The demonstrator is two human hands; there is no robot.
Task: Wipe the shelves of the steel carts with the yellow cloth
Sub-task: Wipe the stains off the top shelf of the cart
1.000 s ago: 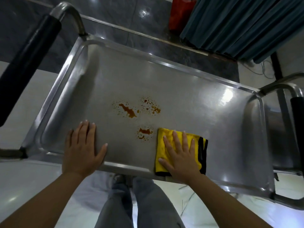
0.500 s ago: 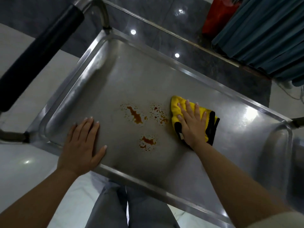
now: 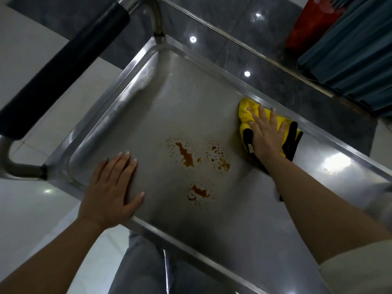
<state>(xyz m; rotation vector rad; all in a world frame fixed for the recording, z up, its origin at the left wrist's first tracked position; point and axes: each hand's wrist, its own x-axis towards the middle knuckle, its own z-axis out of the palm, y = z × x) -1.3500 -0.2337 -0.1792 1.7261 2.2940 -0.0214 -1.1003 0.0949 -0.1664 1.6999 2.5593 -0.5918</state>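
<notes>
Right hand [image 3: 265, 137] is flat on the folded yellow microfibre cloth with black trim [image 3: 247, 111], fingers [image 3: 255, 112] spread and straight, palm bearing down rather than gripping. The cloth sits at the far side of the brushed steel cart shelf [image 3: 148, 115], its yellow corner touching the raised far rim; the black-edged folds poke out on the right side of the hand. Left hand [image 3: 110, 187] lies flat too, fingers straight and close together, thumb out to the side, palm resting on the shelf at its near left corner with the heel of the hand over the near rim. It holds nothing.

Between the two hands, three patches of orange-brown spilled liquid [image 3: 186, 155] sit on the steel: a long streak with speckles round it, a scattered patch [image 3: 218, 157] just to its right, and a smaller blot [image 3: 198, 193] nearer the person. The cloth is just beside the right-hand patch but not on it; all three lie apart from the cloth.

At the upper left, the cart's curved steel handle tube carries a black foam grip [image 3: 63, 66], running diagonally off the shelf's left end. Beyond the cart there is dark polished stone floor [image 3: 233, 49] with ceiling lights reflected in it, teal pleated curtains [image 3: 350, 49] at the upper right, and a red object [image 3: 309, 24] beside them, too cropped to identify. Below the shelf, grey denim trouser legs [image 3: 144, 270] stand on pale floor tiles [image 3: 25, 209].
</notes>
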